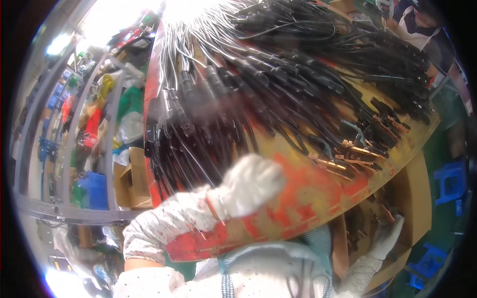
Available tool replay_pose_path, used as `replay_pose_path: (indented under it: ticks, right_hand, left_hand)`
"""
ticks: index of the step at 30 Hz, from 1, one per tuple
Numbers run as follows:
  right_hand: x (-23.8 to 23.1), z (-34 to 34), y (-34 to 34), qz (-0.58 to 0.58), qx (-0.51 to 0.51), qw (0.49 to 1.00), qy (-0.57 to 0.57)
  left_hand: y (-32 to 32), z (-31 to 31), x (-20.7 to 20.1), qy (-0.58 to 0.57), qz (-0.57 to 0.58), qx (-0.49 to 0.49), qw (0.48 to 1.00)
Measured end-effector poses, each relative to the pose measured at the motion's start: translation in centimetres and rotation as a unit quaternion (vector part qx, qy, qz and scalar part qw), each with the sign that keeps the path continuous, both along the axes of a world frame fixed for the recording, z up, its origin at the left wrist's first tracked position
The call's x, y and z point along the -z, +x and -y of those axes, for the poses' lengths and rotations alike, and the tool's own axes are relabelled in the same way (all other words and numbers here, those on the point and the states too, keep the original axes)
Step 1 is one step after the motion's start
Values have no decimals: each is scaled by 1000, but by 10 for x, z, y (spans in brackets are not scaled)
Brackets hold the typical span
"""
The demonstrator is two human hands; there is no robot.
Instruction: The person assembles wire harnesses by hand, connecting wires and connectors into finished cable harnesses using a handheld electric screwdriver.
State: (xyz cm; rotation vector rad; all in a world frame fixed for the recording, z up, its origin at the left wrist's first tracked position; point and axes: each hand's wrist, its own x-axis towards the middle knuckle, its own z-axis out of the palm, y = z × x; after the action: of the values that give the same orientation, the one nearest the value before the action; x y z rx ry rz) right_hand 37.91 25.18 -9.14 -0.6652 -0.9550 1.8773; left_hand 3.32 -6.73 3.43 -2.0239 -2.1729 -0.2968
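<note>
My left hand (253, 184), in a white glove, is curled closed above the near part of a red and yellow worn table (303, 198). It is blurred, and whatever its fingers may hold is hidden. Beyond it lie many black cables with black plastic handles (186, 124). Several handles with copper-coloured metal jaws (343, 161) rest toward the table's right edge. My right hand (390, 236), gloved too, reaches down into a cardboard box (417, 203) beside the table. Its fingers are drawn together by a thin copper-coloured piece (386, 211); their grip is partly hidden.
Metal shelving (74, 144) with coloured goods stands on the left, with a blue bin (94, 188) and an open carton (131, 179). Blue plastic stools (449, 181) stand on the green floor at right. Another person (415, 27) is at the far right.
</note>
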Motion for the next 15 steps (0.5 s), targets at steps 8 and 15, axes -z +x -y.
replay_pose_path:
  ticks: [8,15]
  right_hand:
    - [-111,52,-101,-106,-101,982,-122]
    - [-107,154,-152,367,-152,813,425]
  left_hand:
    - [-74,-28,16,-181,-115,11,977]
    - [-58,-24,4,-55,132,-43,989]
